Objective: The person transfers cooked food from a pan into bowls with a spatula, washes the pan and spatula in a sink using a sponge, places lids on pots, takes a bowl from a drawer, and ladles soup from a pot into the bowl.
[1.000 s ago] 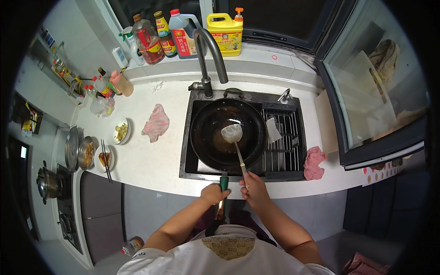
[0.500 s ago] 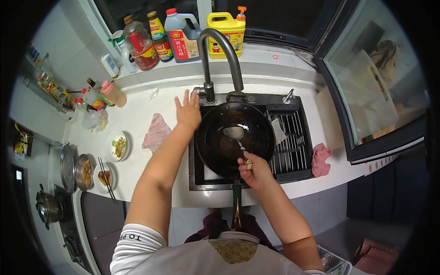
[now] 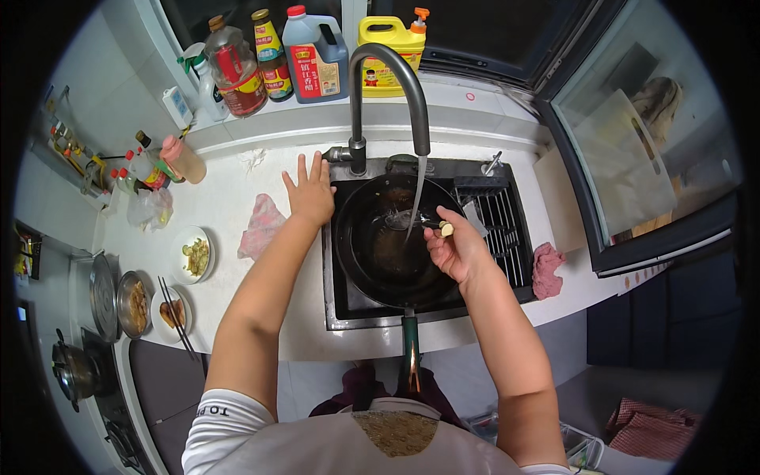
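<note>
With its green handle [image 3: 411,348] toward me at six o'clock, the black wok [image 3: 372,269] I watch remotely sits in the sink [image 3: 348,324], the right hand [image 3: 455,249] at its three o'clock curled around a spatula [image 3: 447,229], the left hand [image 3: 311,194] spread at ten near the faucet [image 3: 356,103], whose water [image 3: 418,190] falls from twelve.

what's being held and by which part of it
The right hand holds the wok spatula by its handle, near the end. The left hand is open and holds nothing.
</note>
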The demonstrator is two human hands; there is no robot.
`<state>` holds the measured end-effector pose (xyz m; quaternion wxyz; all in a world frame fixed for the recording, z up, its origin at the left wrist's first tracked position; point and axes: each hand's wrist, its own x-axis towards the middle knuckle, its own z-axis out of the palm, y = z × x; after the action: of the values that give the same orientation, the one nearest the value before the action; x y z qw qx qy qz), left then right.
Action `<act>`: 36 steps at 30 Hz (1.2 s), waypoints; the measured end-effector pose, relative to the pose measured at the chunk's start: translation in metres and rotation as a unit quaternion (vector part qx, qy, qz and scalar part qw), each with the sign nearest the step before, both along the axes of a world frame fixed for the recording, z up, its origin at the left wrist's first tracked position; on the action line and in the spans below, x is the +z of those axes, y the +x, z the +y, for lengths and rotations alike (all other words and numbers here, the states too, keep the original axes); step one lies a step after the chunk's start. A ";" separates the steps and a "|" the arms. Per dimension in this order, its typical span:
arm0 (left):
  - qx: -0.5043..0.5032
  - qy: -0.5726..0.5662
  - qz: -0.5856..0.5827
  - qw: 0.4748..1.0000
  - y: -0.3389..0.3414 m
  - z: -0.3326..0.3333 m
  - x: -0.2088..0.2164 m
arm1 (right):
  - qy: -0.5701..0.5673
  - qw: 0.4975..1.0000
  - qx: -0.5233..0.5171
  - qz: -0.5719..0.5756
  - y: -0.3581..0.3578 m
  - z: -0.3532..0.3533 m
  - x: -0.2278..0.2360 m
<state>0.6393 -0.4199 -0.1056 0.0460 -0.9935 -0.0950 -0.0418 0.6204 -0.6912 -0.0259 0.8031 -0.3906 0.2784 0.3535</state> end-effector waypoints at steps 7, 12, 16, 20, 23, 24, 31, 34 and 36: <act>0.030 -0.211 -0.049 0.976 -0.078 -0.039 -0.044 | -0.019 1.000 0.019 0.006 -0.004 0.008 0.007; -0.022 -0.301 -0.020 0.953 -0.143 -0.084 -0.072 | -0.037 0.999 0.032 0.015 -0.007 0.003 0.009; -0.027 -0.393 0.015 0.919 -0.173 -0.113 -0.075 | -0.058 0.998 0.039 0.003 -0.010 -0.004 0.009; -0.024 -0.695 0.023 0.718 -0.160 -0.133 -0.072 | -0.177 0.977 0.107 -0.042 -0.024 -0.004 0.015; 0.156 -0.873 0.162 0.434 -0.129 -0.148 -0.005 | -0.297 0.923 0.200 -0.143 -0.030 -0.004 0.011; 0.145 -0.901 0.162 0.376 -0.118 -0.152 0.004 | -0.332 0.890 0.241 -0.198 -0.029 -0.007 0.006; 0.183 -0.959 0.187 0.109 -0.062 -0.164 -0.014 | -0.521 0.610 0.380 -0.461 -0.050 -0.012 0.012; 0.250 -0.956 0.140 0.069 -0.039 -0.155 -0.013 | -0.489 0.640 0.354 -0.476 -0.057 -0.017 0.008; 0.315 -0.945 0.060 0.066 -0.023 -0.153 0.016 | -0.475 0.667 0.325 -0.473 -0.063 -0.019 0.013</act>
<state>0.6165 -0.5734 -0.0894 -0.9168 -0.0812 -0.3564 0.1609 0.5571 -0.7101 -0.0125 0.3672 -0.8996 -0.1536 0.1800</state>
